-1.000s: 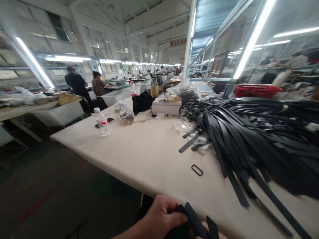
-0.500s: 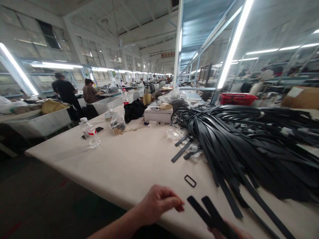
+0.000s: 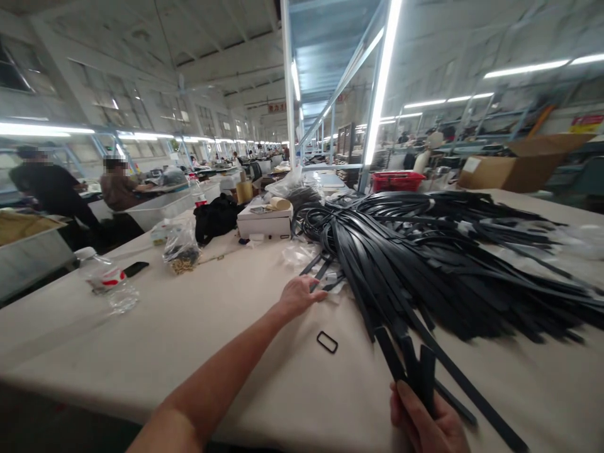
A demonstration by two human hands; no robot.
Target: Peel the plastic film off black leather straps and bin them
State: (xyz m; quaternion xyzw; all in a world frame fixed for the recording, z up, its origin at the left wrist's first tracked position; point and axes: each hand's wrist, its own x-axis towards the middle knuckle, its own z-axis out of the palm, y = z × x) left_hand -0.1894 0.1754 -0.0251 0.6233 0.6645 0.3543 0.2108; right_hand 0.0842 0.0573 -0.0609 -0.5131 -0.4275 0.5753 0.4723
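My left hand [image 3: 301,296] reaches out over the table to the ends of short black straps [image 3: 324,267] at the left edge of a big pile. Its thumb stands apart from the fingers; whether it touches a strap I cannot make out. At the lower right my right hand [image 3: 427,418] is closed around black straps [image 3: 427,377], whose flat ends fan out above the fingers. A black rectangular ring [image 3: 327,342] lies on the cloth between the two hands. The pile of long black straps [image 3: 406,270] spreads across the right of the table.
A water bottle [image 3: 111,280] stands on the left of the table [image 3: 226,352], near a phone-like dark object. Further back are a plastic bag of small metal parts [image 3: 182,251], a black cloth bundle [image 3: 214,217] and a white box [image 3: 264,220]. Other people work at the far left.
My left hand has moved forward, away from the right hand, to the strap ends by the pile. The right hand has come further into view with its straps. The view has turned right.
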